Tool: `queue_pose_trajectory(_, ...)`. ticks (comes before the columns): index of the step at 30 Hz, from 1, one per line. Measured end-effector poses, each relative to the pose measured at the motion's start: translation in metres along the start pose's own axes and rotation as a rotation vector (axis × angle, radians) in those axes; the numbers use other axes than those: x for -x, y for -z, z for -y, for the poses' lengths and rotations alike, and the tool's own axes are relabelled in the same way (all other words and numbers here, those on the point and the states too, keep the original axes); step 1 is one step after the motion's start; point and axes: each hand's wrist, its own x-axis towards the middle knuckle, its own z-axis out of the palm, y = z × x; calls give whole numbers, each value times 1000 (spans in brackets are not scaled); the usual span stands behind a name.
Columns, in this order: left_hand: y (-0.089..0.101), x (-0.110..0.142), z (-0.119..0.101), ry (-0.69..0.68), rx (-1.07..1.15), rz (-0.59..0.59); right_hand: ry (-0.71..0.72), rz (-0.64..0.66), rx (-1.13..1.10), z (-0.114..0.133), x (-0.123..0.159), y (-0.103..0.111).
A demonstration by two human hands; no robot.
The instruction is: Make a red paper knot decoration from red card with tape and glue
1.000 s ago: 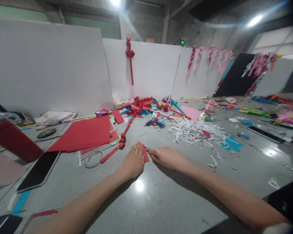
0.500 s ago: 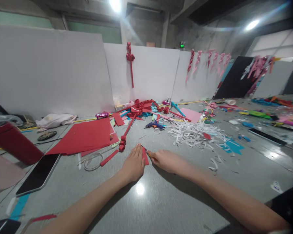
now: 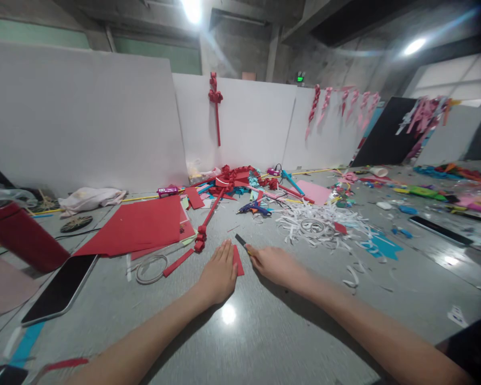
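My left hand lies flat, fingers stretched forward, pressing on a narrow piece of red paper. Part of that paper is hidden under the palm. My right hand is closed around the yellow handle of a utility knife. Its dark blade points up and left, just past the paper's top right edge and apart from it. A folded red paper strand with knots lies ahead of my left hand, its loose end near my fingers.
Large red sheets, a tape ring, a phone and a red cylinder lie left. Ahead is a blue glue gun. White paper shreds and another phone lie right. White panels stand behind.
The knife has come away from the red paper, moving slightly right with my right hand, and more of its blade shows. My left hand stays on the paper.
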Motion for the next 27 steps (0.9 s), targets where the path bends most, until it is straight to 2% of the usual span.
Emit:
queue_pose_trajectory(6, 2, 1, -1, 3, 19, 1, -188, -34, 23, -34, -5, 0)
queue_pose_trajectory(10, 4, 1, -2, 12, 13, 10, -208, -30, 60, -53, -9, -2)
queue_pose_trajectory(13, 4, 1, -2, 13, 15, 4, -183, -178, 116, -57, -9, -4)
queue_pose_trajectory(16, 6, 1, -2, 18, 15, 25, -94, -384, 33, -52, -10, -10)
queue_pose_trajectory(18, 8, 1, -3, 22, 12, 44, 11, -429, -164, -44, -14, -16)
queue_pose_trajectory(21, 9, 1, -4, 19, 8, 45, 107, -336, -433, -27, -24, -24)
queue_pose_trajectory(24, 8, 1, -3, 3, 7, 18, 151, -225, -497, -10, -37, -27)
queue_pose_trajectory(27, 5, 2, -2, -12, 7, -11, 147, -203, -535, 5, -49, -28)
